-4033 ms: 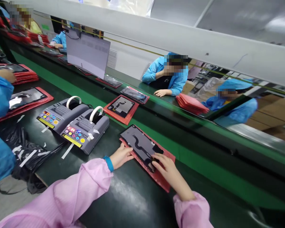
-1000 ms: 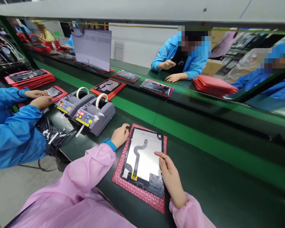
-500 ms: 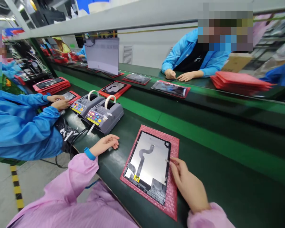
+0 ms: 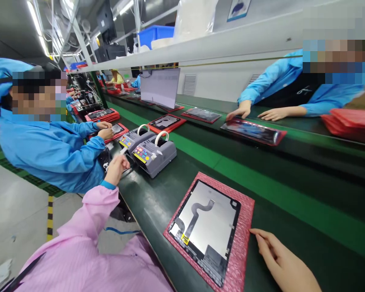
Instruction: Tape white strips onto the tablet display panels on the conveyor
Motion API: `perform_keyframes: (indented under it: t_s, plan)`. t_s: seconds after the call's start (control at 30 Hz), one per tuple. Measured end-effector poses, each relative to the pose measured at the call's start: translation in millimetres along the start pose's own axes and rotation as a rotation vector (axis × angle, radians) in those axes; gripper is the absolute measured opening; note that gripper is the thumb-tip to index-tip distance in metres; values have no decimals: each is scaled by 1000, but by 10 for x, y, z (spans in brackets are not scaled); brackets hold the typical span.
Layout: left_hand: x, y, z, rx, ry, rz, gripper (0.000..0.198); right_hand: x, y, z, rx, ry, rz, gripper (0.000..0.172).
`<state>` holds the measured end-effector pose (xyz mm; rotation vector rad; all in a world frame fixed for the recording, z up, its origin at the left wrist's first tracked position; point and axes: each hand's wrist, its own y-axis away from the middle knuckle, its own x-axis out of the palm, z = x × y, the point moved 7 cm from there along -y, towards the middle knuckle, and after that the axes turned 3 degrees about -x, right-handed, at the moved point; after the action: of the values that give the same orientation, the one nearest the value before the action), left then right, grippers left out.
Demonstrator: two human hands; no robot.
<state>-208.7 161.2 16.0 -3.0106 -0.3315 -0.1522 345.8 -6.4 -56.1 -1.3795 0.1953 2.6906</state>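
My left hand (image 4: 117,168) is raised beside two grey tape dispensers (image 4: 162,160), its fingers pinched together. A short strip of white tape (image 4: 123,150) shows at its fingertips; the exact grip is small and partly hidden. My right hand (image 4: 287,259) lies on the bench with loosely bent fingers, and the index fingertip touches the edge of a pink bubble-wrap sheet (image 4: 246,211). On that sheet a tablet screen (image 4: 214,223) rests back side up. It has a silvery back plate, a curved grey flex cable (image 4: 194,215) and a yellow piece of tape (image 4: 185,239) near one corner.
A co-worker in blue (image 4: 48,150) sits at the left, hands on another screen. Across the bench, another person's hand (image 4: 241,110) touches a wrapped screen (image 4: 252,132). Red bubble-wrap sheets (image 4: 353,125) are stacked at the far right. An overhead shelf (image 4: 200,50) spans the bench.
My left hand has gone from the bench beside the screen to the dispensers, and its fingers have closed. My right hand has slid off the screen's edge to the sheet's edge. The view has shifted left.
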Motion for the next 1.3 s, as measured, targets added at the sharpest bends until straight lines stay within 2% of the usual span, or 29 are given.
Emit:
perform_keyframes:
  t_s: [0.1,0.2,0.33,0.47,0.53,0.57,0.63,0.7,0.73,0.77,0.87,0.93,0.97,1.03,1.13,1.2,1.3]
  plan:
    - [-288,-261,-104,24,-59,-220,25,-8,-3,34,-13,23,11,54]
    - [-430,-455,-73,-34,-133,-316,32,-20,-14,75,-35,24,11,52]
    - [-366,-558,-64,-14,-165,-302,39,-40,-1,142,-72,20,-18,48]
    - [-156,-449,-254,158,-137,-251,43,-46,27,142,-98,-3,-58,43]
    - [41,-226,-400,324,-130,-176,38,-46,58,160,-109,-46,-81,40]
    - [185,-55,-472,427,-149,-105,33,-51,81,197,-112,-80,-102,39]
    - [545,352,-515,535,-287,67,20,-74,139,361,-118,-184,-175,37]
    - [1116,839,-387,560,-517,519,18,-74,194,668,-158,-341,-232,36]
    - [1376,1099,-283,546,-587,758,22,-44,209,877,-204,-433,-218,35]
    - [1585,1326,-207,546,-618,934,25,4,217,1110,-267,-517,-173,34]
    - [2019,1658,-89,536,-615,1158,27,196,202,1759,-440,-600,60,27]
    - [2215,1682,-56,528,-602,1224,26,219,141,1970,-467,-608,99,21]
    - [2292,1653,-46,515,-592,1241,26,175,92,1995,-450,-622,57,21]
    - [2414,1526,-34,468,-551,1224,28,16,-12,1912,-373,-676,-100,26]
    - [2551,1239,-4,439,-466,1078,37,-173,-116,1637,-213,-727,-303,31]
    - [2632,1075,52,497,-432,994,38,-131,-167,1499,-138,-697,-300,34]
    - [2719,902,208,597,-432,946,39,165,-227,1415,-91,-610,-171,42]
